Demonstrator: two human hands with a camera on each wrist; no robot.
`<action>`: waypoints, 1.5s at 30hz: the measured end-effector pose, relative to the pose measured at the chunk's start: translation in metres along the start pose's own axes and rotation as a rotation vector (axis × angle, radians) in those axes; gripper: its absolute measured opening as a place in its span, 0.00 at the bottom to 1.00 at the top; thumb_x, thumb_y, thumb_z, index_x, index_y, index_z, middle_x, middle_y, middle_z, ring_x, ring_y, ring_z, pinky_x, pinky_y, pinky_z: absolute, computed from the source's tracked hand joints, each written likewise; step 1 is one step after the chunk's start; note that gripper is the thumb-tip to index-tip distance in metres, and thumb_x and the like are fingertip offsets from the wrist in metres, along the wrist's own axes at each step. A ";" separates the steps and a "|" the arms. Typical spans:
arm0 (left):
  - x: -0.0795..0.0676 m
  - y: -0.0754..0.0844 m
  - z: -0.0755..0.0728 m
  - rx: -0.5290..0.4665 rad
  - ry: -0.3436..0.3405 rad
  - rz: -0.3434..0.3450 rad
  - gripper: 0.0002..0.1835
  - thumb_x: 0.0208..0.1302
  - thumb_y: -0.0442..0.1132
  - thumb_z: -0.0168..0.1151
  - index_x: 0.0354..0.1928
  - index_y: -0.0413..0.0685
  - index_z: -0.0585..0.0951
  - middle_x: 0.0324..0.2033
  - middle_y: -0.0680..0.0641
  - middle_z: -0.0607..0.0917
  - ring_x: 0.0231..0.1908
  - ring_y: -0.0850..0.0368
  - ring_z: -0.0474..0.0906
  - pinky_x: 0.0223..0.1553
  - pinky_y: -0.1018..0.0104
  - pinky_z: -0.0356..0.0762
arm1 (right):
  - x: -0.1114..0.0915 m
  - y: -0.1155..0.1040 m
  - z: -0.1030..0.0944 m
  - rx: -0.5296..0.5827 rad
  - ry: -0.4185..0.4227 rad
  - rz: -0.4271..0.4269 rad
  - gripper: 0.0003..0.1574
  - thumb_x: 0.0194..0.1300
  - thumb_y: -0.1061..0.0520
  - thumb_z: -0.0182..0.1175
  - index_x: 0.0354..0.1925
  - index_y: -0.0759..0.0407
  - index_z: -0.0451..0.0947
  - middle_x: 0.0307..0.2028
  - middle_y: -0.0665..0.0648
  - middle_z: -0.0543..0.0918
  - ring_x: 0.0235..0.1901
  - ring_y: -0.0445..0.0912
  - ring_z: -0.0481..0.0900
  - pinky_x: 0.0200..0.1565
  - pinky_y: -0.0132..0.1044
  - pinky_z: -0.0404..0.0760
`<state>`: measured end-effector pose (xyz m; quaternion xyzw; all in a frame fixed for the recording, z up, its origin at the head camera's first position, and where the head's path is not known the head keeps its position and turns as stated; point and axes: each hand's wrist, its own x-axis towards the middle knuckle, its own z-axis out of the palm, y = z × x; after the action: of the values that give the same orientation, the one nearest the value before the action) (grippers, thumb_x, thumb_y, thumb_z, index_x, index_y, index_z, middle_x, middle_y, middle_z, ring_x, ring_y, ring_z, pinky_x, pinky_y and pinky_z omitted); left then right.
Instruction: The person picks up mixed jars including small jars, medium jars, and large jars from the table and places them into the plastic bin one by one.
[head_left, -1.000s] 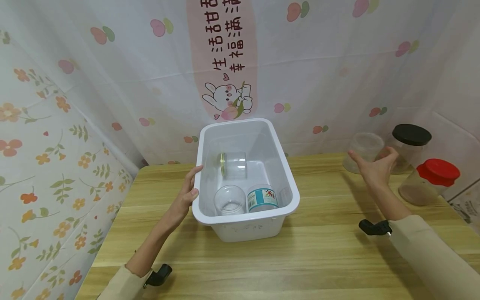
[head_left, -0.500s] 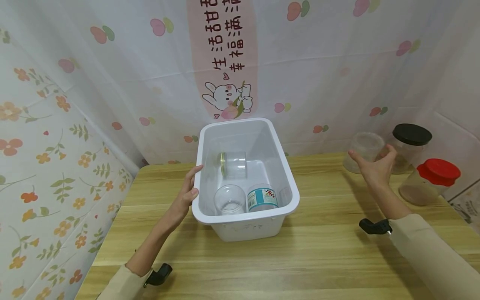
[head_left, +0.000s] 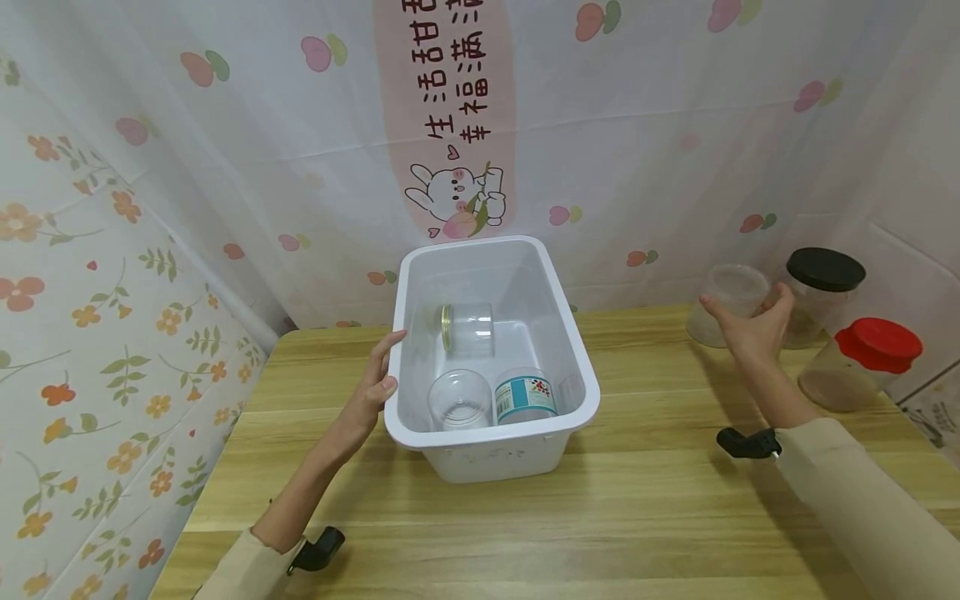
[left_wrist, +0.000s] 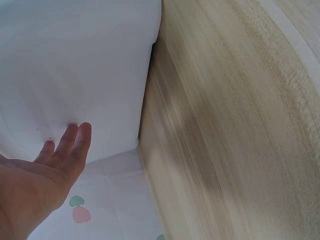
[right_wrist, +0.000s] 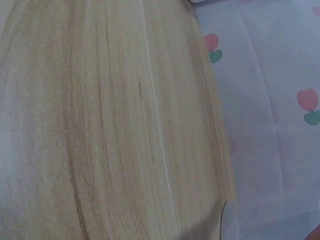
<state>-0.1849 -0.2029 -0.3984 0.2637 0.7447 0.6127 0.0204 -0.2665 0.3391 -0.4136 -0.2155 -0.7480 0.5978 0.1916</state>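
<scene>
A white plastic tub (head_left: 491,435) stands on the table, and my left hand (head_left: 367,396) is at its left side. In the left wrist view, extended fingers (left_wrist: 75,142) touch the tub's outer wall (left_wrist: 85,65). Far to the right, my right hand (head_left: 753,329) spans a clear lidless-looking jar (head_left: 735,282), thumb at its left side and fingers at its right. The jar stands upright on the table, its lower part also showing in the right wrist view's bottom corner. Inside the tub lie a gold-lidded clear jar (head_left: 471,331), a clear jar (head_left: 459,400) and a blue-labelled jar (head_left: 525,396).
Behind and beside the right hand are a black-lidded jar (head_left: 825,271) and a red-lidded jar (head_left: 877,346). Wooden table (head_left: 480,542) surface extends around the tub. A patterned curtain (head_left: 645,150) hangs along the back edge, and a floral one (head_left: 97,333) at the left.
The right forearm has shifted very slightly, while the right hand stays around the clear jar. The left hand, tub and jars have not visibly moved.
</scene>
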 end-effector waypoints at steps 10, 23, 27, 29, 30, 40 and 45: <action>0.000 0.000 0.000 -0.004 -0.005 -0.002 0.35 0.73 0.52 0.43 0.78 0.57 0.48 0.68 0.31 0.60 0.58 0.33 0.64 0.51 0.44 0.71 | 0.004 -0.001 0.001 -0.014 0.010 -0.005 0.72 0.59 0.39 0.72 0.81 0.47 0.32 0.78 0.57 0.41 0.76 0.47 0.42 0.71 0.43 0.52; 0.002 -0.001 0.000 -0.005 -0.026 0.003 0.35 0.74 0.52 0.42 0.79 0.59 0.47 0.68 0.29 0.59 0.59 0.30 0.64 0.51 0.42 0.70 | 0.011 -0.003 -0.001 -0.071 0.038 0.043 0.65 0.60 0.34 0.68 0.80 0.46 0.38 0.76 0.58 0.47 0.73 0.49 0.48 0.70 0.44 0.53; 0.002 -0.001 -0.001 -0.002 -0.024 0.008 0.35 0.73 0.51 0.41 0.79 0.58 0.47 0.68 0.29 0.59 0.59 0.30 0.64 0.51 0.41 0.70 | 0.012 -0.004 0.000 -0.082 0.043 0.048 0.63 0.61 0.34 0.67 0.79 0.46 0.40 0.76 0.58 0.48 0.73 0.50 0.49 0.69 0.45 0.53; 0.003 -0.001 -0.001 0.002 -0.022 0.008 0.35 0.73 0.52 0.41 0.79 0.58 0.47 0.67 0.29 0.60 0.58 0.31 0.64 0.51 0.41 0.70 | 0.012 -0.005 0.000 -0.079 0.042 0.049 0.63 0.61 0.34 0.67 0.79 0.46 0.40 0.76 0.58 0.47 0.74 0.50 0.48 0.69 0.45 0.53; 0.003 -0.001 -0.001 0.003 -0.023 0.008 0.35 0.74 0.52 0.41 0.79 0.58 0.47 0.67 0.29 0.60 0.58 0.32 0.65 0.50 0.41 0.70 | 0.013 -0.005 -0.001 -0.078 0.043 0.051 0.63 0.61 0.34 0.67 0.78 0.46 0.39 0.77 0.58 0.47 0.74 0.50 0.48 0.70 0.45 0.52; 0.001 -0.001 0.000 0.002 -0.006 -0.008 0.35 0.73 0.53 0.42 0.79 0.58 0.48 0.67 0.30 0.61 0.58 0.34 0.66 0.51 0.42 0.70 | 0.014 -0.002 0.001 -0.081 0.031 0.043 0.63 0.62 0.35 0.66 0.78 0.46 0.39 0.77 0.58 0.45 0.74 0.51 0.47 0.70 0.47 0.51; 0.000 -0.001 0.000 0.000 -0.004 -0.008 0.35 0.73 0.53 0.43 0.79 0.58 0.48 0.67 0.31 0.62 0.57 0.36 0.66 0.51 0.41 0.70 | 0.014 -0.002 0.001 -0.075 0.029 0.042 0.62 0.62 0.35 0.66 0.78 0.45 0.39 0.78 0.57 0.45 0.75 0.50 0.47 0.71 0.47 0.51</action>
<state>-0.1856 -0.2027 -0.3994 0.2619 0.7457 0.6121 0.0245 -0.2791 0.3452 -0.4114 -0.2470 -0.7624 0.5700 0.1813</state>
